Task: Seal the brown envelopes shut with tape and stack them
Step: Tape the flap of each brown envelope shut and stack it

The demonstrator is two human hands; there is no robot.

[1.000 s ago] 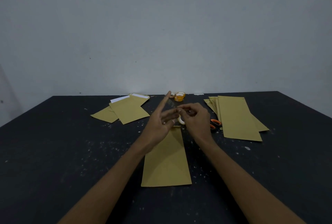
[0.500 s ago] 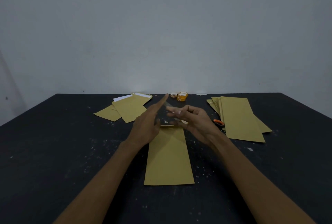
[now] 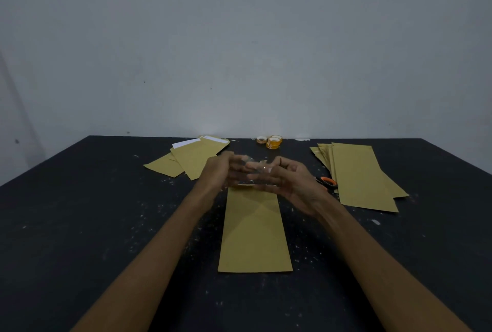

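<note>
brown envelope lies flat at centre of the bench, far end beneath our grips. left grip and right grip each pinch one end of the clear tape strip. we expect it light, limp, sticky: hold ends only, taut.

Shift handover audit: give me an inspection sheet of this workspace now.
Surface: black table, speckled white.
Job's things: one brown envelope flat at centre; loose envelope pile far left; envelope stack right; tape rolls at far edge.
Clutter: orange-handled scissors beside the right stack; white scrap.
Hands: right hand pinches clear tape strip; left hand at its other end, grip blurred.
Cables: nothing seen.
Surroundings: plain grey wall.
</note>
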